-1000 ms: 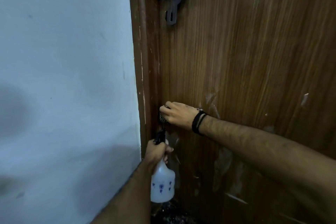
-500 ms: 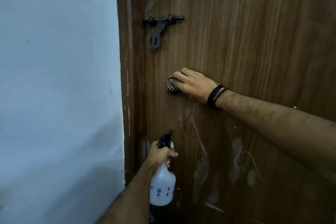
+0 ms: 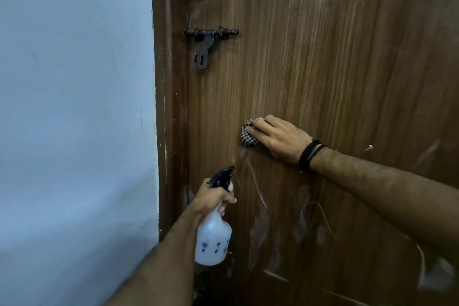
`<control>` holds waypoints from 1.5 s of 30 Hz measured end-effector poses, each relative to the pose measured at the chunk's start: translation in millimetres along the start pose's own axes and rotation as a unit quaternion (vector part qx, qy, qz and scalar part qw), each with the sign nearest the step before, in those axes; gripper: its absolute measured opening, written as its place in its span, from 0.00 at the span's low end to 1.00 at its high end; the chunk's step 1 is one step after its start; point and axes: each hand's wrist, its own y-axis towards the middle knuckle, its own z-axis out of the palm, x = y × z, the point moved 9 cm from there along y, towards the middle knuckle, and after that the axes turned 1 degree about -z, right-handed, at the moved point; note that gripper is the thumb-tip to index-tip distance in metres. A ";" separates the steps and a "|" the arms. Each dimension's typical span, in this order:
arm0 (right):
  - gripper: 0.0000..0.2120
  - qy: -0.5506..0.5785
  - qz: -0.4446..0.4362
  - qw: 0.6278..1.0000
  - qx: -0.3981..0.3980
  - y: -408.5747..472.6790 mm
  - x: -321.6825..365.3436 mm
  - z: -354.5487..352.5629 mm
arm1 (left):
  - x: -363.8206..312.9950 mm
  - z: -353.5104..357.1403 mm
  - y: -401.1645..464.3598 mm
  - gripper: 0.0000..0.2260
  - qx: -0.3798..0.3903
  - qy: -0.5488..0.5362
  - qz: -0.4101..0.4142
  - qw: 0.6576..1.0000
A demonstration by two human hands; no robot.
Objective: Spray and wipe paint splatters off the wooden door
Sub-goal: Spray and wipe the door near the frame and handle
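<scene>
The job looked only partly done — the wooden door (image 3: pixel 323 82) shone clean above, but pale paint smears (image 3: pixel 258 231) streaked its lower half. The right hand (image 3: pixel 280 139) pressed a balled checked cloth (image 3: pixel 248 136) against the panel, fingers curled over it. The left hand (image 3: pixel 213 196) gripped the white spray bottle (image 3: pixel 213 243) by the neck, just below — nozzle toward the door.

Head view faces the wooden door (image 3: pixel 323 82) closely, angled slightly downward.
</scene>
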 end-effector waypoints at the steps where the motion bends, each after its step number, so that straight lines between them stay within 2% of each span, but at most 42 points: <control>1: 0.20 0.003 -0.009 1.000 0.005 -4.2 7.5 2.2 | -0.9 -1.2 -0.7 0.10 0.000 0.002 0.000 1.000; 7: 0.19 0.051 -0.061 0.996 0.043 -30.5 60.7 23.5 | -6.0 -10.3 -7.7 0.11 -0.018 -0.017 0.003 1.000; 10: 0.20 0.049 -0.071 0.995 0.054 -27.6 63.5 20.0 | -6.3 -10.1 -10.7 0.11 -0.012 -0.024 0.001 1.000; 11: 0.20 0.039 -0.048 0.997 0.050 -19.5 54.6 15.1 | -6.4 -11.0 -10.9 0.11 -0.014 -0.024 0.001 1.000; 15: 0.25 0.022 0.137 0.990 -0.005 19.6 -3.2 -5.4 | -6.9 -13.4 -9.4 0.11 -0.025 -0.029 0.003 0.999; 17: 0.26 0.023 0.160 0.987 -0.011 26.2 -8.2 -5.0 | -5.2 -14.8 -10.0 0.11 -0.032 -0.027 -0.001 0.999; 20: 0.23 0.013 0.125 0.992 -0.006 19.8 16.3 5.6 | -3.8 -17.0 -12.1 0.10 -0.034 -0.027 -0.008 0.999; 23: 0.19 0.037 0.008 0.997 0.065 0.5 75.1 38.2 | -2.0 -18.5 -15.0 0.10 -0.040 -0.029 -0.016 0.999; 26: 0.15 0.073 -0.060 0.990 0.105 -28.6 123.9 57.2 | 0.1 -13.7 -19.7 0.10 -0.028 -0.022 -0.024 0.999; 30: 0.14 0.042 -0.121 0.983 0.134 -38.5 131.0 51.4 | 3.2 -8.5 -22.1 0.10 -0.011 -0.017 -0.028 0.999; 32: 0.17 0.028 -0.085 0.989 0.119 -25.3 102.7 34.7 | 3.1 -7.8 -19.9 0.10 -0.013 -0.014 -0.028 0.999; 35: 0.22 0.029 0.048 0.995 0.088 -7.8 40.2 7.4 | 3.4 -4.0 -15.5 0.10 -0.016 -0.008 -0.030 0.999; 37: 0.24 0.031 0.090 0.992 0.082 -8.3 17.5 -2.3 | 4.7 0.6 -12.8 0.10 -0.011 -0.006 -0.031 0.999; 39: 0.23 0.036 0.077 0.993 0.087 -17.2 23.5 -2.7 | 5.0 5.4 -12.5 0.10 -0.008 -0.001 -0.033 0.999; 43: 0.23 0.036 -0.072 0.978 0.191 -56.2 88.6 21.8 | 0.0 17.9 -15.6 0.10 0.001 -0.005 -0.035 0.999; 45: 0.22 0.042 -0.076 0.976 0.198 -67.3 97.9 27.8 | -7.6 24.9 -17.3 0.10 0.009 -0.001 -0.029 1.000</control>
